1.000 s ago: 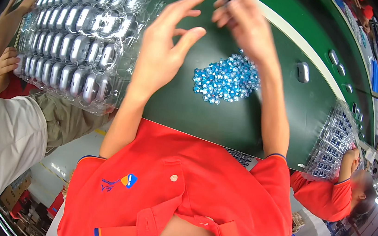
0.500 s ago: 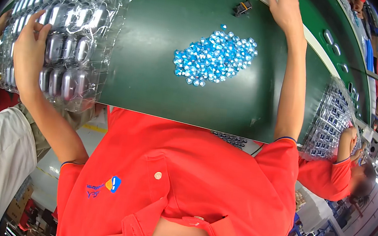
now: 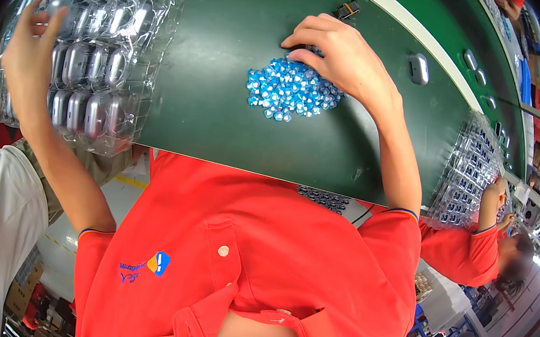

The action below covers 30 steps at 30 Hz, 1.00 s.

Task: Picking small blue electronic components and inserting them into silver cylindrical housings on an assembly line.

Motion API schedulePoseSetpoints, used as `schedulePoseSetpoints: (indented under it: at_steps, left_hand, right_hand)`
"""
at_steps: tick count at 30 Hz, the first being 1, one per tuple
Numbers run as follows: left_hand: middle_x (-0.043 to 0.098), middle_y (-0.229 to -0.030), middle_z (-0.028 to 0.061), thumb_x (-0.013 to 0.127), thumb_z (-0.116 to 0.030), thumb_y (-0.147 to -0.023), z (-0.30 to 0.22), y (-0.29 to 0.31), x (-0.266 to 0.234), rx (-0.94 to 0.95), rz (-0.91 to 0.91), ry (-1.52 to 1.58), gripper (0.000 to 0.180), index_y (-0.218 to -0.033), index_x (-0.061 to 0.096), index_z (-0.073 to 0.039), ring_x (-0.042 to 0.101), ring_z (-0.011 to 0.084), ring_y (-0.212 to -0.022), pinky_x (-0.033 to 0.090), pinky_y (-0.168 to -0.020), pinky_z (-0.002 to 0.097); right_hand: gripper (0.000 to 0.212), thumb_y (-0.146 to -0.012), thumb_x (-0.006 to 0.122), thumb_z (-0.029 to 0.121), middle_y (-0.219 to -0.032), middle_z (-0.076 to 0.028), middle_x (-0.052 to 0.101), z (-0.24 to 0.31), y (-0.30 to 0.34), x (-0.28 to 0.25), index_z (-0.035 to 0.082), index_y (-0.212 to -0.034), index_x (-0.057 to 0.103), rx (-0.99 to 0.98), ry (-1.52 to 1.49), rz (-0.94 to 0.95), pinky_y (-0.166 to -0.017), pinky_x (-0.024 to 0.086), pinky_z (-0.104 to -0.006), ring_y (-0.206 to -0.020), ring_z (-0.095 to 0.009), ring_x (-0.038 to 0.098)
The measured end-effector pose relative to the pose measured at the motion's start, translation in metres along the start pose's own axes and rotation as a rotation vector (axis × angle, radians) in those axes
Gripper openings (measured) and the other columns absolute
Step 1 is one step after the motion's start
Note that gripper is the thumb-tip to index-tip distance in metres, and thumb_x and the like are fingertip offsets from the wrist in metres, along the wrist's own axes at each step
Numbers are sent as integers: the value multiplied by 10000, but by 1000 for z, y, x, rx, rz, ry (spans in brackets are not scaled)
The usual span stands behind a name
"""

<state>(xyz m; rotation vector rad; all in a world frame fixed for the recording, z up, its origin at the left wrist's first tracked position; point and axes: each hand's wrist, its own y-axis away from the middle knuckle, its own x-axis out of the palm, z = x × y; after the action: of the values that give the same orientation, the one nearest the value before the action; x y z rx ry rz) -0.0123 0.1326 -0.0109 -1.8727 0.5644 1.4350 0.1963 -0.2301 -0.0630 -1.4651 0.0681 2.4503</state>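
Observation:
My left hand hovers over a clear plastic tray filled with rows of grey, rounded cases. Its thumb and fingers are spread, slightly blurred, and nothing shows between them. At the far edge of a pile of small, shiny blue pieces, my right hand has its fingers curled, with fingertips and thumb close together. Whether a piece is between them is hidden. The hand covers the pile's upper right part. One grey case lies alone on the green tabletop, right of this hand.
A small black clip-like object with a yellowish band lies beyond my right hand. Past the pale rail, grey cases lie on a green belt. Another clear tray is at the right, beside a co-worker in red. Another person stands left.
My right hand has come back from the far rail to the pile of blue pieces. My left hand has shifted slightly left over the tray. The lone grey case now shows where my forearm was.

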Motion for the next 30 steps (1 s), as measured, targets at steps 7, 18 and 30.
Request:
schedulePoseSetpoints:
  at_steps: [7,18,30]
  left_hand:
    - [679,-1065,46,665,-52,-914,-126,80,-14,67,46,1171,351,-1265,651,-51,626,107,-978,511,-861,265]
    - [644,-1163,91,632,-22,-920,-176,59,85,89,328,1595,312,-1231,611,-24,636,168,-1044,523,-902,306]
    - [650,-1122,67,665,13,-876,-176,59,91,190,146,1375,301,-1164,673,-74,634,184,-1084,567,-890,342]
  right_hand:
    - [128,-857,676,105,-952,-97,644,3,-3,-7,29,-960,684,-30,51,169,-849,524,-366,-971,-263,619]
    - [191,-926,617,56,-977,-99,717,-4,-44,7,-6,-1102,657,429,-337,-479,-839,550,-324,-869,-154,686]
    - [207,-902,671,54,-924,-115,718,-3,-51,27,-39,-1087,670,528,-971,-430,-795,562,-244,-819,-144,692]
